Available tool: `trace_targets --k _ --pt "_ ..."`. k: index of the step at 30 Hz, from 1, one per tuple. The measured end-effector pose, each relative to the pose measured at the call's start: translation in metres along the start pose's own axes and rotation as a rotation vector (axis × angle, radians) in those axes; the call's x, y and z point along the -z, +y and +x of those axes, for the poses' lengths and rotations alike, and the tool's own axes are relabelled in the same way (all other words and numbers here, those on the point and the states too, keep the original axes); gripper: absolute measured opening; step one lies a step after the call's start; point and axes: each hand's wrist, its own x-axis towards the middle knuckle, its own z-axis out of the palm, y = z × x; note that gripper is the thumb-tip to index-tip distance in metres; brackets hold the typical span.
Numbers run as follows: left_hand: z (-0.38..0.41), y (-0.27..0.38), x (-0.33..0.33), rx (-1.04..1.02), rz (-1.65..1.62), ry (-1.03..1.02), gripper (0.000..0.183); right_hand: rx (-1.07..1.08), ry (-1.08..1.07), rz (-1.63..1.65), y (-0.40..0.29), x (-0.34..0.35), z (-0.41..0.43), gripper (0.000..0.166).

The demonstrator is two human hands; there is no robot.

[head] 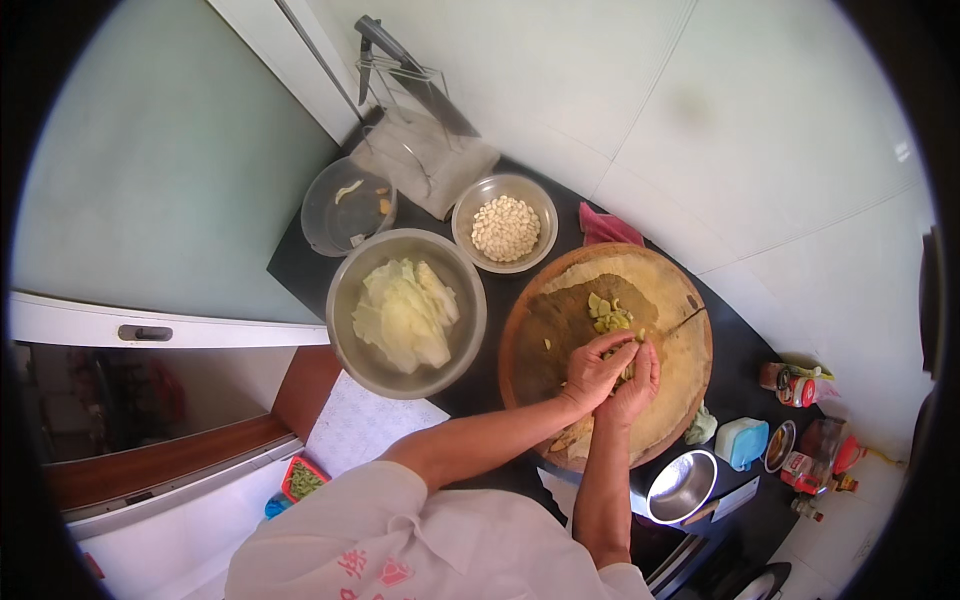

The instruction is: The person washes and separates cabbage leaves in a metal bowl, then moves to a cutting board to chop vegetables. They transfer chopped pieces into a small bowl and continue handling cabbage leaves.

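Both hands meet over a round wooden chopping block point(540, 300) with a dark crack at its right side. My left hand point(596, 373) and my right hand point(632, 382) are cupped together around some yellow-green chopped vegetable pieces, with their fingertips close to each other. Part of what they hold shows between the fingers; the palms hide the rest. Just beyond the fingertips lies a small heap of the same chopped vegetable pieces point(609, 313) on the damp, darker part of the wood. A single scrap rests left of the heap.
Left of the block stand a steel basin point(340, 352) of cabbage leaves, a steel bowl point(550, 225) of pale beans and a clear plastic tub point(319, 225). At the right are a steel pot point(681, 487), a cleaver point(735, 499), a blue-lidded container point(742, 444) and several jars and bottles.
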Motion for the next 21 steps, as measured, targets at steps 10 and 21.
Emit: trace_targets --k 10,21 --pt "0.024 0.044 0.027 -0.037 -0.128 0.024 0.026 -0.034 -0.099 0.011 -0.003 -0.070 -0.011 0.018" --pt "0.151 0.075 0.141 -0.124 0.003 0.437 0.033 -0.202 -0.268 -0.045 0.123 -0.200 0.038 0.021"
